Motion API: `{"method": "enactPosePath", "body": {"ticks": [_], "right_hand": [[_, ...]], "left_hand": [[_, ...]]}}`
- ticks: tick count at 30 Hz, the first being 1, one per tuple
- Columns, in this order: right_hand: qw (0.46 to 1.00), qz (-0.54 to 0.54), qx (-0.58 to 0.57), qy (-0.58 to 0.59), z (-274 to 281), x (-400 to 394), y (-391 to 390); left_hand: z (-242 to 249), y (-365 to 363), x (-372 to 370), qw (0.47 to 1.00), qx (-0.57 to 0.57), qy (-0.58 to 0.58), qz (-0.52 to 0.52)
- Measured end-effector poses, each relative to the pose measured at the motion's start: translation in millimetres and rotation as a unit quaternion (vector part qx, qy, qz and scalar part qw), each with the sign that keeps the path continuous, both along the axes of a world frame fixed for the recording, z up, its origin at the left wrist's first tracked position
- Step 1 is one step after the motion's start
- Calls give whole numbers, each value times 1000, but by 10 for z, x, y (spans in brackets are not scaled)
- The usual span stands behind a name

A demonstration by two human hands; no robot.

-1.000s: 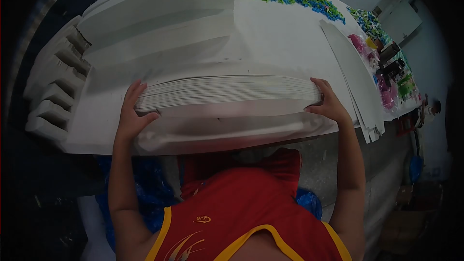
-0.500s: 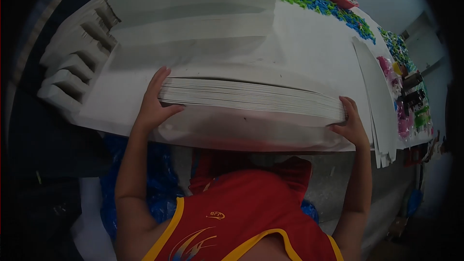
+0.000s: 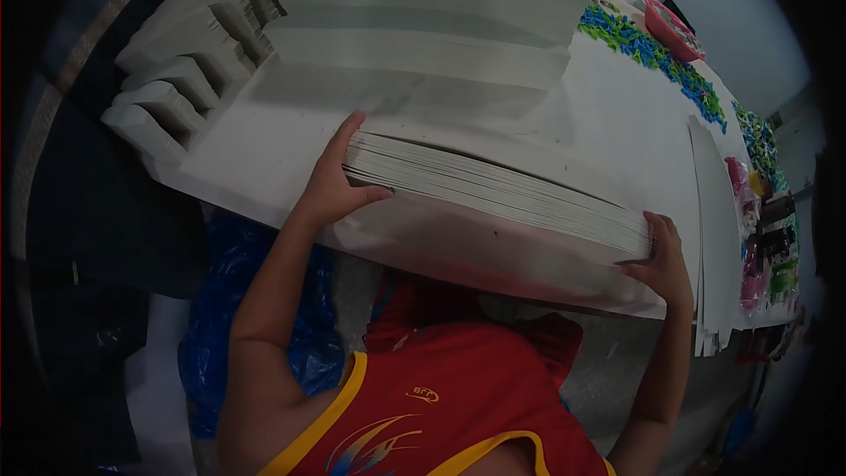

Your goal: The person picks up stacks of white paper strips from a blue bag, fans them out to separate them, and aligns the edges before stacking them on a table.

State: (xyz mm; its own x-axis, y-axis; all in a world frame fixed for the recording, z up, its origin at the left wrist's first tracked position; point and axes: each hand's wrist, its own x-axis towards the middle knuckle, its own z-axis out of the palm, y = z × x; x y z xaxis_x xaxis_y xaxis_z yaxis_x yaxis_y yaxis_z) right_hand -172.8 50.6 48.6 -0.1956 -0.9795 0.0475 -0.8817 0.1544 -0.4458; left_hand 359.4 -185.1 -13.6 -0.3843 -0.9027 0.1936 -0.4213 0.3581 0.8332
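The left hand (image 3: 333, 189) and right hand (image 3: 667, 263) clamp opposite ends of a stack of white sheets (image 3: 498, 191) near the front edge of the bench (image 3: 639, 137).

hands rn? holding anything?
Left hand: holding the left end of the stack of white sheets.
Right hand: holding its right end.

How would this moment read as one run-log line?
left hand: holding left end of white strip stack; right hand: holding its right end; blue and green pieces: on white table
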Motion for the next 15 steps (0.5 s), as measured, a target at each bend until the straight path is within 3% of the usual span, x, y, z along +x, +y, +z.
{"method": "enactPosePath", "body": {"ticks": [2, 9, 11, 15], "right_hand": [[989, 48, 19, 137, 84, 139, -125], [989, 63, 39, 127, 295, 770, -597], [994, 70, 62, 56, 316, 906, -712], [990, 103, 52, 83, 264, 995, -810]], "left_hand": [[-9, 3, -5, 1000, 4, 1, 0], [-24, 14, -3, 1000, -4, 2, -2], [-22, 21, -12, 1000, 3, 2, 0], [-10, 30, -21, 1000, 14, 17, -3]]}}
